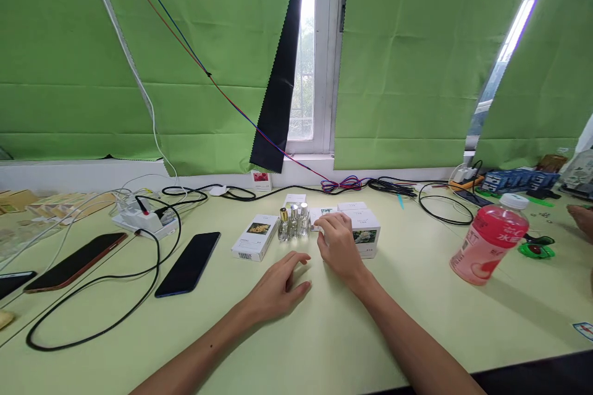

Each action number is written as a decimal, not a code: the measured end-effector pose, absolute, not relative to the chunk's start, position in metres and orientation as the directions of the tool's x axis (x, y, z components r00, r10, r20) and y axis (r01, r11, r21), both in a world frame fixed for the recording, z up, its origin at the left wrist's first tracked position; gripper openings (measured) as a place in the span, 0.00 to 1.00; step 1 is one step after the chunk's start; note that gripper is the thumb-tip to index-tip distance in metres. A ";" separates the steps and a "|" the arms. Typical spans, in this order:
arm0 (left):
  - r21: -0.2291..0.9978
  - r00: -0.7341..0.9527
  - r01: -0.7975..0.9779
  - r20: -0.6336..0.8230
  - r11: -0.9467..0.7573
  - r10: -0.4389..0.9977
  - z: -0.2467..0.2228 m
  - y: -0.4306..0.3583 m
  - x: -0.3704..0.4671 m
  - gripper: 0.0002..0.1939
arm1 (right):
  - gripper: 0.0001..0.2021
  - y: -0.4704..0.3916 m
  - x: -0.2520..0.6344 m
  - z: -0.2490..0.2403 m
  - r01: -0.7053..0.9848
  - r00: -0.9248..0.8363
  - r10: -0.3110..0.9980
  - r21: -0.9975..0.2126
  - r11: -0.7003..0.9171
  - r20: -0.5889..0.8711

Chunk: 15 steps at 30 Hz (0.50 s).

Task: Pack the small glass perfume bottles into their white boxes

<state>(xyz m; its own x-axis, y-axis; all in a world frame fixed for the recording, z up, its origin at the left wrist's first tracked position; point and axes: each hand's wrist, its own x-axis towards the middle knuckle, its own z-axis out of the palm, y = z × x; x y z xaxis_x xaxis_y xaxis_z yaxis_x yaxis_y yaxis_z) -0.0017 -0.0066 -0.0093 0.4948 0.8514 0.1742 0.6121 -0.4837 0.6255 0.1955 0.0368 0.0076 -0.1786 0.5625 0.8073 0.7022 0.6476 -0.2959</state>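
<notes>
My left hand (277,287) rests over the pale green table with its fingers apart and nothing between them. Just in front of it stand several small glass bottles (294,224) with gold and silver caps. Left of the bottles a white box (254,237) with a flower picture lies flat. My right hand (337,244) is at the white boxes (368,231) right of the bottles, its fingers bent and close together; what they hold, if anything, is hidden. Behind the bottles is another small white box (295,199).
Two phones (188,264) (76,261) and a power strip (147,221) with looping black cables are on the left. A pink drink bottle (488,241) stands on the right. Another person's hand (581,220) shows at the right edge.
</notes>
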 end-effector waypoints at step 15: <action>0.629 0.504 0.596 0.190 -0.498 0.843 -0.011 -0.006 -0.002 0.17 | 0.31 0.039 0.203 0.003 0.902 0.140 0.631 -0.362 0.238 0.763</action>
